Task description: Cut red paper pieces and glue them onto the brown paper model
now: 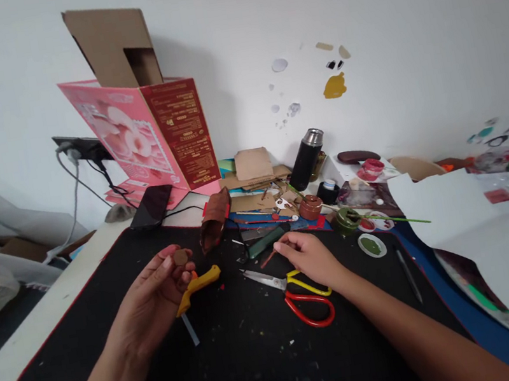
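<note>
Black mat [86,320] is lying under both hands: left hand [155,296] is pinching a disc [179,257]; right hand [308,258] is pinching a thin stick [269,258] near scissors [300,293].

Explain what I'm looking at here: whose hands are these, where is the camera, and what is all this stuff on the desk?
There is no machine here. A person wears a camera on the head, so this one picture looks forward and down at their own two bare hands. The left hand pinches a small brown round piece between thumb and fingers. The right hand has its fingertips at the end of a thin reddish stick; whether it grips it I cannot tell. On the black mat lie scissors with yellow and red handles and a yellow-handled tool. Behind stand a pink carton and a black flask.
</note>
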Tool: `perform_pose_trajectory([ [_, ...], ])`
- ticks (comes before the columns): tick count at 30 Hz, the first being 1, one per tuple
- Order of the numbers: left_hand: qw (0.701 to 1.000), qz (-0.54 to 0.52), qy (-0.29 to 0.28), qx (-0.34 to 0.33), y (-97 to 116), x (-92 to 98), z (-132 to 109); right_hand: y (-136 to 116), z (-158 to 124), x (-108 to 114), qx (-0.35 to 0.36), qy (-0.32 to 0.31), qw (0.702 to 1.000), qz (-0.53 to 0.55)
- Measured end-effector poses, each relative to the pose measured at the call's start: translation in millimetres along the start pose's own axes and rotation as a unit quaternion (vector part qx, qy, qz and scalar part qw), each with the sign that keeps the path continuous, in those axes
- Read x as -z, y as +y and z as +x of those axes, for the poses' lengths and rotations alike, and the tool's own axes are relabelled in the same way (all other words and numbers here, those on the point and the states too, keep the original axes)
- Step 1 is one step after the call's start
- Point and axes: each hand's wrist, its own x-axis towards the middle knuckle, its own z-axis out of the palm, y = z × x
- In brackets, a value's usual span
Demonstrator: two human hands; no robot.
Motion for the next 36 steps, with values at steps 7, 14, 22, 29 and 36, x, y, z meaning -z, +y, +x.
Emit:
perform_pose_trajectory([
  [7, 1.000, 0.023, -0.004, -0.021, 2, 2.6, -7, 2, -5, 13, 0.027, -0.019, 0.984, -0.175],
  [14, 0.998, 0.035, -0.015, -0.050, 7, 15.5, -7, 10, -10, 21, 0.013, 0.010, 0.955, -0.295],
  [22, 0.997, 0.028, -0.011, -0.065, 16, 26.4, -13, 14, -16, 17, 0.027, 0.069, 0.978, -0.196],
  [29, 0.996, 0.013, 0.017, -0.085, 22, 37.8, -17, -37, -15, -9, 0.105, -0.017, 0.980, -0.168],
  [36, 0.992, 0.027, 0.066, -0.105, 28, 53.4, -16, -83, 6, -67, 0.269, -0.142, 0.885, -0.353],
])
